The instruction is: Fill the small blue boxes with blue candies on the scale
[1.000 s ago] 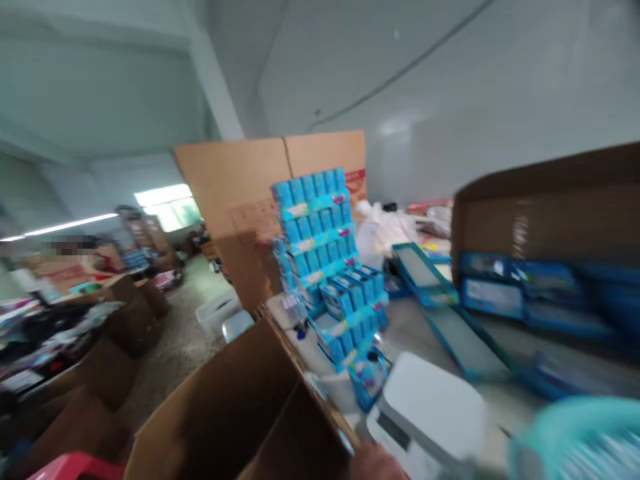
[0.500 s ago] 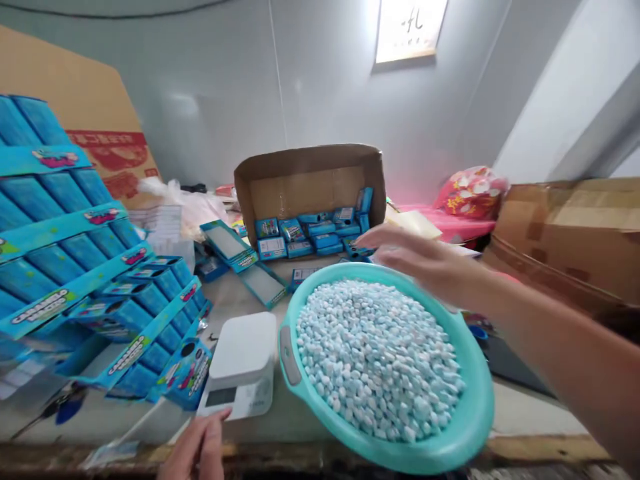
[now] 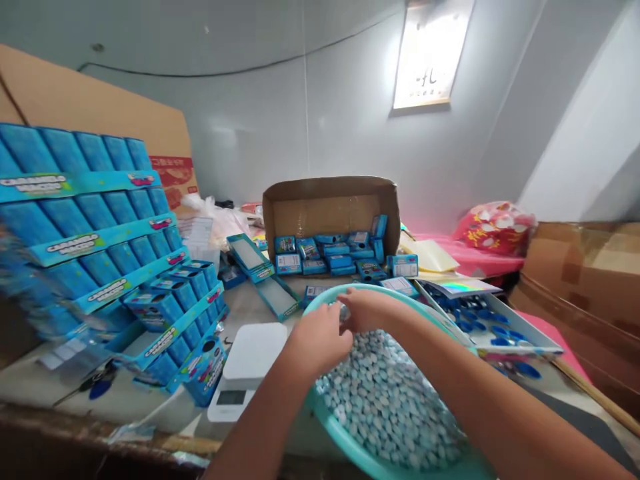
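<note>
Inspector: State the viewpoint.
Observer: A single camera, worn on the person's head, above the near side of the worktop (image 3: 30, 381). Both forearms enter from below.

Inspector: Direction?
Observer: Forward and down. The pale wall (image 3: 240, 133) closes the background, with a hanging scroll (image 3: 433, 57) at upper right.

Inspector: Range?
Observer: Near to the left hand (image 3: 317, 340), the right hand (image 3: 370, 310) and the turquoise basin (image 3: 335, 437), whose near rim meets the lower edge.

Inspector: Side limits?
Observer: Wide coverage. The tiered blue boxes (image 3: 113, 210) are cropped at left, brown cartons (image 3: 585, 293) at right.
</note>
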{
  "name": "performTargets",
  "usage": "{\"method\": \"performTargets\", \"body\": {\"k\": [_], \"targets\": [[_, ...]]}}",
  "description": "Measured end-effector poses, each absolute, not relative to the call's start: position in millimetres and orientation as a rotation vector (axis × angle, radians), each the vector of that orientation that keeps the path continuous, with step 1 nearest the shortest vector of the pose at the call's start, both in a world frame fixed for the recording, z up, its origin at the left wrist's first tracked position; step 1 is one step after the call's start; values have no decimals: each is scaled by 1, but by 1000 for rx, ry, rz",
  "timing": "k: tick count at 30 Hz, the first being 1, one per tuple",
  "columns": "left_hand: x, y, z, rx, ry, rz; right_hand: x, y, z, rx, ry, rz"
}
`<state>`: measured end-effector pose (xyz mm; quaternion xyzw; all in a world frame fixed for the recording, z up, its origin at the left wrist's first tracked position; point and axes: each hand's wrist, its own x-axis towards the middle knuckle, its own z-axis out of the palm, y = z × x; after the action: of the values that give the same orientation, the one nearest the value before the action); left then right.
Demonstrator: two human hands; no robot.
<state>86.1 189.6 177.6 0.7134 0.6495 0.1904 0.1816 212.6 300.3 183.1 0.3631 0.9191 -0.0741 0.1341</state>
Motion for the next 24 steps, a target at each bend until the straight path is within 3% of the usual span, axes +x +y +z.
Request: {"method": "performTargets", "body": {"k": [6, 24], "targets": [[80, 176, 148, 1924, 1745, 776, 219, 290, 178, 1099, 2701, -200], [76, 178, 140, 1827, 1657, 954, 239, 298, 211, 1104, 2738, -560]]}}
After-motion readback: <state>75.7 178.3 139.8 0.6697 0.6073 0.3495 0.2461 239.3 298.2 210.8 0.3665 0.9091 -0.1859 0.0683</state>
